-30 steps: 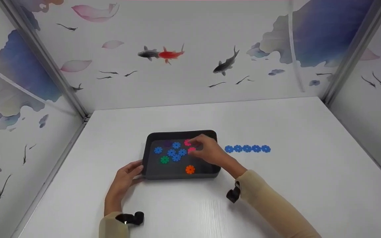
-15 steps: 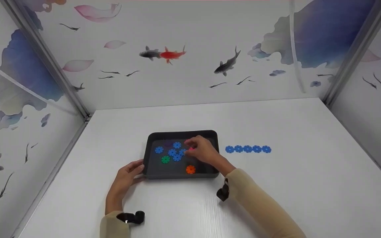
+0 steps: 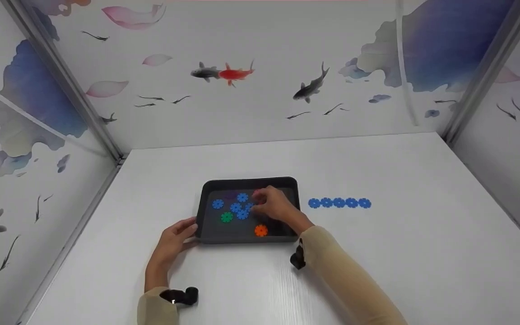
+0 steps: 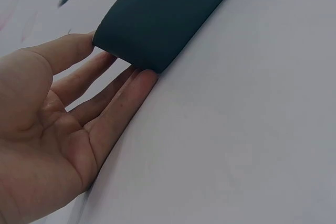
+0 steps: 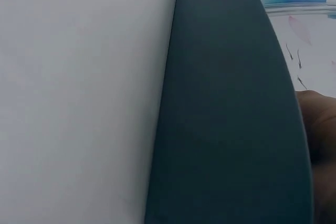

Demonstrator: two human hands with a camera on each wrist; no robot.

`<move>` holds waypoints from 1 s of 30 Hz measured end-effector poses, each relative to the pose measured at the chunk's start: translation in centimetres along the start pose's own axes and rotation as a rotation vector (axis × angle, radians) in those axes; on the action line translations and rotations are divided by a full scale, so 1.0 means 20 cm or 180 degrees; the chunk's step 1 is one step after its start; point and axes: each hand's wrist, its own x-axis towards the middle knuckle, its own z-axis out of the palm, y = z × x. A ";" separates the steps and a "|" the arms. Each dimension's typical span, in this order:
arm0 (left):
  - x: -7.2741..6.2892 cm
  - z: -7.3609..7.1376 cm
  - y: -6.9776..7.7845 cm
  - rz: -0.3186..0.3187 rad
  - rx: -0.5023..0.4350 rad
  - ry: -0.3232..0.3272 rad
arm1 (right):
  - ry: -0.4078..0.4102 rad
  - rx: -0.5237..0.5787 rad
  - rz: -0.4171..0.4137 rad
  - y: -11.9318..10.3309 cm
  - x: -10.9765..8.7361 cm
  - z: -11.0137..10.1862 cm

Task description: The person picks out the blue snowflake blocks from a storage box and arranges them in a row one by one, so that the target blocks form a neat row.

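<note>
R hand (image 3: 276, 205) was over tray (image 3: 246, 240), in from its right edge; thumb & forefinger spread, contact w/ any pc unclear. Nearest blue pcs (image 3: 236, 207) lay clustered btwn tray's back & front edges, just L of R thumb tip; round, so no real long axis. L hand (image 3: 172, 239) was farther off, straight-ish fingers touching tray's left edge nr front-left corner.

- Left arm: plain beige long sleeve (image 3: 157, 310), a small black camera unit (image 3: 183, 296) worn at the cuff, rounded knob at its right end, bright glint on its mount.
- Right arm: matching beige sleeve (image 3: 348, 277), second black camera unit (image 3: 298, 257) on the cuff's left side, rounded toward the near end.
- Left hand (image 3: 174, 239), right hand (image 3: 276, 205): bare.
</note>
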 end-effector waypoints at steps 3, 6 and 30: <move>0.00 0.00 0.00 0.0009 0.0013 -0.0005 | -0.0044 -0.0043 0.0028 0.01 0.01 -0.01; 0.00 0.00 0.00 0.0022 0.0017 0.0003 | -0.0099 -0.0044 0.0091 0.01 0.02 -0.01; 0.01 -0.01 -0.01 0.0009 -0.0020 -0.0035 | -0.0335 -0.0283 0.0167 0.02 0.11 -0.02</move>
